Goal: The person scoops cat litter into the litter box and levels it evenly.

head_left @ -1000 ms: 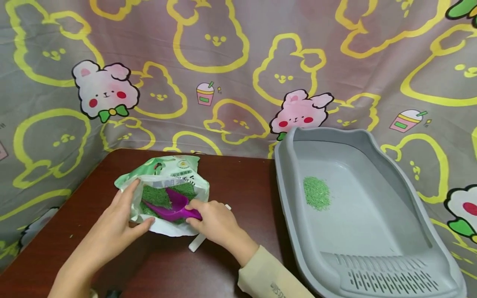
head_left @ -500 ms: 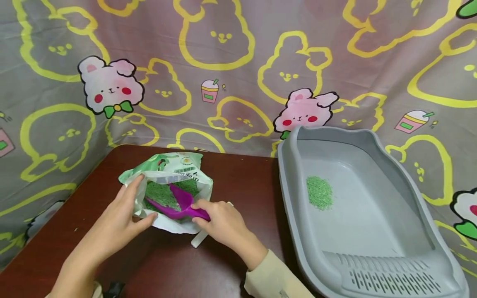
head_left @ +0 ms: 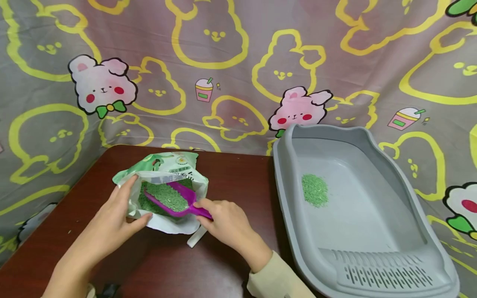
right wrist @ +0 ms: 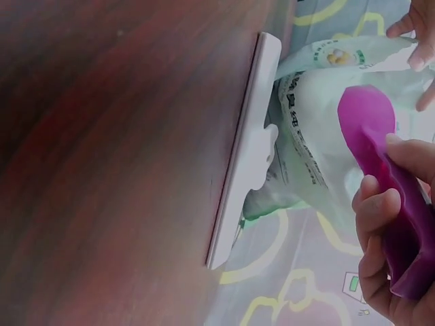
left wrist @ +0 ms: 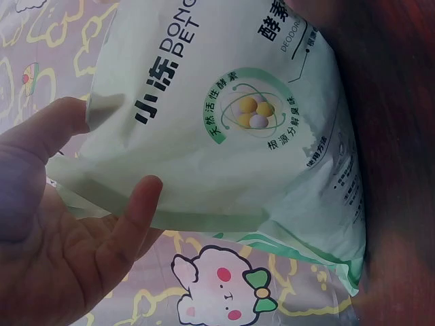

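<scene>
An opened white-and-green bag of green pellet cat litter (head_left: 181, 164) lies on the table, its mouth toward me. My left hand (head_left: 112, 223) holds the left side of the mouth, thumb across the front lip and fingers along the outside, as the left wrist view also shows. With my right hand (head_left: 227, 223) I grip the handle of a purple scoop (head_left: 185, 212). The scoop's bowl is inside the bag's mouth, heaped with green pellets. The right wrist view shows my fingers and thumb wrapped round the scoop (right wrist: 367, 119).
A large grey litter box (head_left: 365, 198) stands at the right, with a small heap of green pellets (head_left: 314, 190) on its floor. A white sealing clip (right wrist: 248, 156) lies on the table (head_left: 238, 178) by the bag. A patterned curtain (head_left: 231, 74) hangs behind.
The scoop's bowl has levelled out and filled with green pellets, where it was dug into the litter before. My right hand has shifted slightly right. My left hand keeps its place on the bag.
</scene>
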Motion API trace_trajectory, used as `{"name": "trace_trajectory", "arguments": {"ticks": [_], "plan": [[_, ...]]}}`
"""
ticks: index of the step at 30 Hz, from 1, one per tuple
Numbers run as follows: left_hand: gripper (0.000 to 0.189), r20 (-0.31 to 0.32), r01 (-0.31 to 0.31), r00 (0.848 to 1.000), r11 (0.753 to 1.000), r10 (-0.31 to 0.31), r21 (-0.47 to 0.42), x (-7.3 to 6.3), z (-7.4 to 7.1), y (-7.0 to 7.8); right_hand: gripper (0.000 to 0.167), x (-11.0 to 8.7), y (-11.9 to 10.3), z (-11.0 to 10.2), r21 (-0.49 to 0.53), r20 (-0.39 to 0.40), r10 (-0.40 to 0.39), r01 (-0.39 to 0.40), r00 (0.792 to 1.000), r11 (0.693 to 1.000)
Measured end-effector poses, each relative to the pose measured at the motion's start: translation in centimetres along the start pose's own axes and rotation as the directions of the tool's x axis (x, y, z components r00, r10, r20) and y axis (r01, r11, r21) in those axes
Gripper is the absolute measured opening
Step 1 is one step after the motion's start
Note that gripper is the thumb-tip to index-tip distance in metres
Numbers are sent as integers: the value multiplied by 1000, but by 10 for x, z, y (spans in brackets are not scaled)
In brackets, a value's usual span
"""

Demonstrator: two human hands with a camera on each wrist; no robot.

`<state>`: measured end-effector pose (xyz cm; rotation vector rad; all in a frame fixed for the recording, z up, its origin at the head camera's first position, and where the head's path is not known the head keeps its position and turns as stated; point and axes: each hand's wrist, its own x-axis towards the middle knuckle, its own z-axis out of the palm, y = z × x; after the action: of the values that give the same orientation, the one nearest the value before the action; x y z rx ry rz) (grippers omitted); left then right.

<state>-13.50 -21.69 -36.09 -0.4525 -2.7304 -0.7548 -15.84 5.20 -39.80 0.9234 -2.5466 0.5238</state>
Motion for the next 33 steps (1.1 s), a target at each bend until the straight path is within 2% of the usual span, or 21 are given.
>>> {"name": "trace_trajectory", "arguments": {"ticks": [14,25,33], "plan": [[101,-8,12,1000,1000,-12,-17,-3,1,0,22,-7,3,-13,51,-14,-23,24,1000,998],[100,-25,-7,1000,1000,7,-19,-4,1,-2,26,-11,4,-21,98,23,14,-17,1000,995],[99,-11,-2,1000,1000,2,-21,-2,0,1,27,-20,8,-32,103,41,39,-43,998,994]]}}
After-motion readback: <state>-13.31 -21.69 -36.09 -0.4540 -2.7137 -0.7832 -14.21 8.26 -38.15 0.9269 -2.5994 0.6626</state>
